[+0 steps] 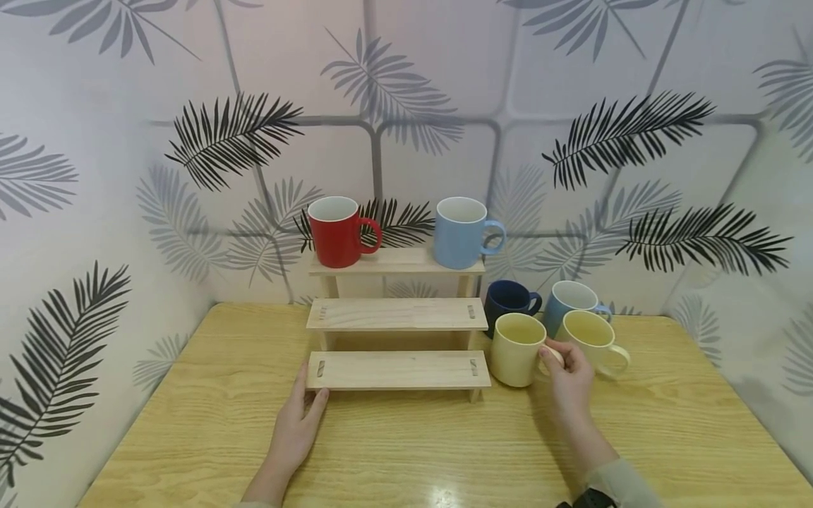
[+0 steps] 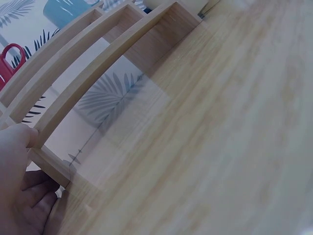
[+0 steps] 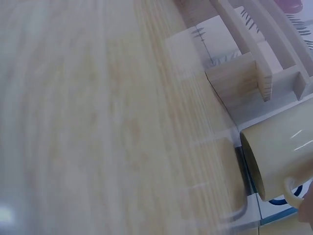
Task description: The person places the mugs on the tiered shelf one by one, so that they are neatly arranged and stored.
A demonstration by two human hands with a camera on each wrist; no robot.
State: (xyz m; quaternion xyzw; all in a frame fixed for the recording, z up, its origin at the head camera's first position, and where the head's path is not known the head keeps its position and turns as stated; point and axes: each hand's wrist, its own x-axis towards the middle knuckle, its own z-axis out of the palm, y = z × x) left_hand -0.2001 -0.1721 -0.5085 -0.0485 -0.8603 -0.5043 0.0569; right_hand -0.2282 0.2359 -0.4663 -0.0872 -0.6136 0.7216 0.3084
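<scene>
In the head view, a three-tier wooden rack (image 1: 396, 370) stands on the table. A red mug (image 1: 338, 236) and a light blue mug (image 1: 459, 236) stand upright on its top tier. At the rack's lower left end, my left hand (image 1: 297, 427) grips it; the left wrist view shows the thumb on the shelf corner and curled fingers behind the leg. My right hand (image 1: 569, 381) pinches the handle of a pale yellow mug (image 1: 516, 353), upright beside the rack's right end. In the right wrist view, this mug (image 3: 281, 147) appears slightly above the tabletop.
Behind the held mug stands a dark blue mug (image 1: 504, 303). A second light blue mug (image 1: 565, 303) and another yellow mug (image 1: 591, 339) stand close to its right. The leaf-patterned wall (image 1: 406, 92) rises behind the wooden table (image 1: 394, 451).
</scene>
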